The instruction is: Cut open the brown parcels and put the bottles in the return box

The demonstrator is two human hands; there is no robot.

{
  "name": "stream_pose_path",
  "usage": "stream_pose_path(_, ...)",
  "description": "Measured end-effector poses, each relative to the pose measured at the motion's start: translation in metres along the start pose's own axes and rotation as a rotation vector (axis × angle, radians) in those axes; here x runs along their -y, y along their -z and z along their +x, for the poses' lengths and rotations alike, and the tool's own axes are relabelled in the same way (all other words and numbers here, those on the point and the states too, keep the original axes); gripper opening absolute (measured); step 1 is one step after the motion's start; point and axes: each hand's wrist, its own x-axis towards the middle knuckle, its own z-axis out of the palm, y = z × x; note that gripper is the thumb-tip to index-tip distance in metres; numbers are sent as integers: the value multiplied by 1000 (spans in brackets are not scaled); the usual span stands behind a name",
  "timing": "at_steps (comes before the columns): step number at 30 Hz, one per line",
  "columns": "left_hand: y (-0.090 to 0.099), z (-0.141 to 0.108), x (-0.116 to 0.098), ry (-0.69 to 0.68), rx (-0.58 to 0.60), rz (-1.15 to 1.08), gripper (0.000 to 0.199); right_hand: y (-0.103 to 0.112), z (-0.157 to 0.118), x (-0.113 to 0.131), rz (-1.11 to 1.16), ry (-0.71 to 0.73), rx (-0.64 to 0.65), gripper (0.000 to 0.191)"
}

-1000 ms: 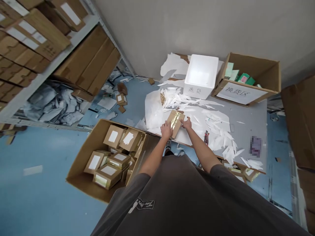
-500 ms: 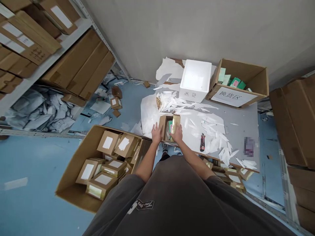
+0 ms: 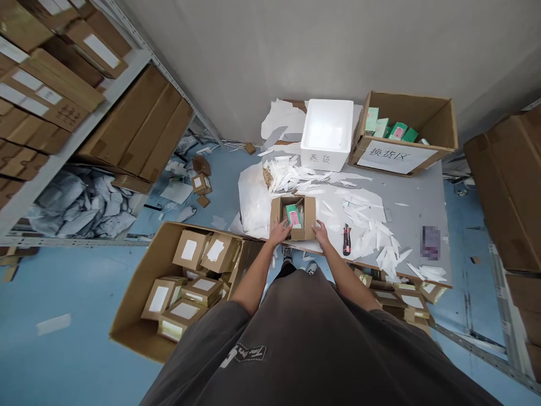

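A small open cardboard box (image 3: 310, 219) stands at the near edge of the table, its flaps spread to the sides. Inside it lies a green carton with a pink panel (image 3: 293, 216), tilted, with some clear wrapping beside it. My left hand (image 3: 279, 232) grips the box at its near left side, and one digit reaches in over the rim by the carton's lower corner. At the near right side, my right hand (image 3: 321, 233) is closed on the edge of the box. A red and black utility knife (image 3: 347, 239) lies to the right of the box.
Paper strips (image 3: 291, 175) litter the table (image 3: 416, 206). At the back stand a white foam bin (image 3: 323, 160) and a large carton (image 3: 401, 160) holding green boxes. A big carton of parcels (image 3: 135, 324) is at my left; shelving (image 3: 122, 84) stands beyond it.
The right flap has swung outward, uncovering the green carton. My right hand has moved from that flap to the box's right side; my left hand has shifted to its near left corner.
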Motion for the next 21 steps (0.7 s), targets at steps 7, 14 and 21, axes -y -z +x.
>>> stream_pose_path(7,5,-21,13,-171,151,30,62,-5,5,-12,-12,-1,-91,76)
stream_pose_path(14,-24,-34,5,-180,-71,72,53,-6,3,15,-680,490,-315,42)
stream_pose_path(21,-36,-40,13,-88,-178,-15,85,-100,24,62,-1188,375,151,44)
